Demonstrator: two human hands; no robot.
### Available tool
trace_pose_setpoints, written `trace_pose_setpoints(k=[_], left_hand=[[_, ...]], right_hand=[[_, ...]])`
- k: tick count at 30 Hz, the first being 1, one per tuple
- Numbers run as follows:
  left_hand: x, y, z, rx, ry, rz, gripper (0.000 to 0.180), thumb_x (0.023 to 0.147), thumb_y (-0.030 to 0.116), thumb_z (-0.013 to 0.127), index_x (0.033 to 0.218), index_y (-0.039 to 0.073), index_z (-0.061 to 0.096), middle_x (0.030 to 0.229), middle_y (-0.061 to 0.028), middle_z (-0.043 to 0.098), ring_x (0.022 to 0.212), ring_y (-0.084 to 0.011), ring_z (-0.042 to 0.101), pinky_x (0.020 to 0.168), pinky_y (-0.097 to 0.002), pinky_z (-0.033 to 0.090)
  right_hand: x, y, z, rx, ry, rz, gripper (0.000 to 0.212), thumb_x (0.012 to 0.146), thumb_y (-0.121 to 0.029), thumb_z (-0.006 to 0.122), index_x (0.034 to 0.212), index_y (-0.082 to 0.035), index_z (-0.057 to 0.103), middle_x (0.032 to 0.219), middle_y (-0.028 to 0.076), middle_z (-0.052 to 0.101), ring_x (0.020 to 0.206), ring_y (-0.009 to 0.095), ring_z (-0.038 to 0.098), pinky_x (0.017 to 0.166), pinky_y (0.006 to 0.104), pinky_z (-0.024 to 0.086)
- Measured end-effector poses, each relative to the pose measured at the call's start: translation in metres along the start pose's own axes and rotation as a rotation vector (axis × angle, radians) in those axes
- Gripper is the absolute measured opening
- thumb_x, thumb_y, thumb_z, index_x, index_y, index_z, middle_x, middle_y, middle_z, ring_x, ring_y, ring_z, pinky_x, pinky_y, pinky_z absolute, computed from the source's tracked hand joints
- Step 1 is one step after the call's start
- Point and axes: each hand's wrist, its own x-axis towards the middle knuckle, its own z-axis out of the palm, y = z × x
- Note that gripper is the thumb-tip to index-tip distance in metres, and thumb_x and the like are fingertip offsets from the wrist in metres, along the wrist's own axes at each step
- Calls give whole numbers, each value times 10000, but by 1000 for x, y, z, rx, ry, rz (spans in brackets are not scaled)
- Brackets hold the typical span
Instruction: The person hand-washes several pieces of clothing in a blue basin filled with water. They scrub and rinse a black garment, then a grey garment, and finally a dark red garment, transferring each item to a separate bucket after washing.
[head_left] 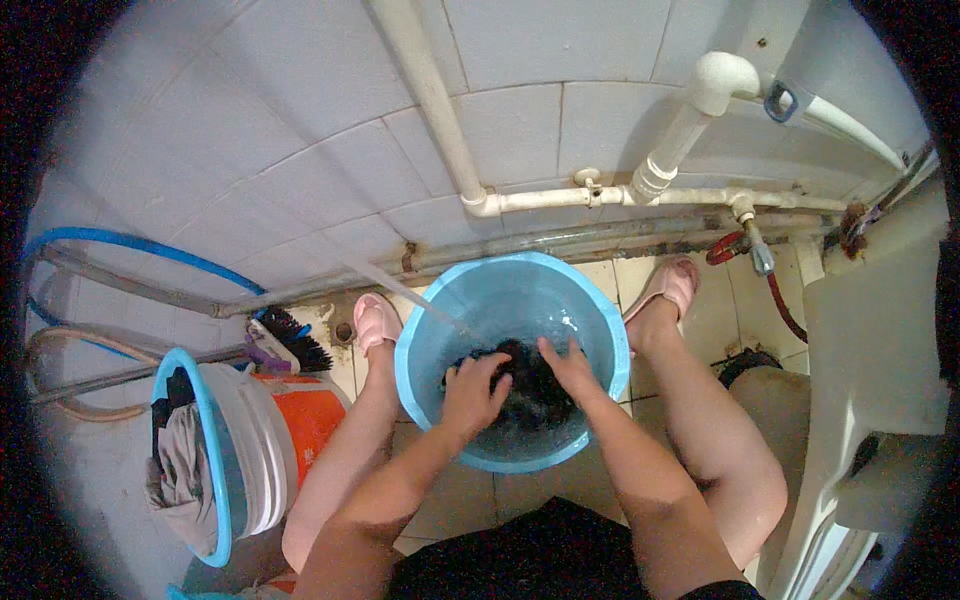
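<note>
A light blue plastic basin (612, 395) stands on the floor between my feet, with water and a bunched black cloth (535, 385) inside. A thin stream of water (400, 287) falls into it from the upper left. My left hand (475, 393) rests on the left part of the cloth, its fingers spread and slightly curved. My right hand (568, 366) touches the cloth's upper right, thumb and fingers apart. Some fingertips are hidden in the dark cloth and water, and I see neither hand closed round a fold.
At left, a blue-rimmed tub (222, 470) holding grey and dark clothes sits against a white and orange bucket (312, 420). A scrub brush (290, 340) and a blue hose (150, 243) are beyond. White pipes (540, 200) and a tap (762, 258) line the tiled wall. My pink slippers (376, 322) flank the basin.
</note>
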Motion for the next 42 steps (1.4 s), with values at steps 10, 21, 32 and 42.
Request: trace_pose_setpoints(k=[10, 21, 32, 42], left_hand=[[-24, -18, 16, 544, -228, 0, 667, 721, 419, 681, 1307, 215, 434, 1363, -129, 319, 1200, -349, 337, 883, -607, 364], [38, -59, 57, 418, -315, -12, 444, 808, 176, 505, 1248, 129, 475, 1304, -154, 415, 1162, -381, 424, 828, -485, 483], [-10, -11, 42, 253, -339, -339, 432, 810, 293, 599, 1190, 128, 480, 1272, -78, 403, 1074, -332, 493, 803, -465, 493], [-82, -16, 0, -461, 443, -157, 265, 796, 143, 632, 992, -17, 552, 1029, -157, 532, 993, -336, 507, 877, -377, 408]], right_hand=[[-61, -15, 14, -1103, -34, -471, 485, 712, -589, 600, 990, -201, 690, 1319, 113, 364, 1243, 332, 261, 932, 696, 199], [28, -10, 39, -1045, -45, -279, 574, 792, -441, 605, 1240, -101, 491, 1407, 134, 293, 1309, 377, 219, 1007, 504, 342], [-13, 30, 10, -738, 32, -337, 473, 712, -316, 717, 1119, -125, 573, 1180, 175, 488, 1134, 391, 397, 961, 442, 380], [-83, 9, -35, -63, 283, -376, 273, 633, -149, 696, 887, -57, 655, 823, 178, 651, 828, 267, 638, 757, 357, 490]])
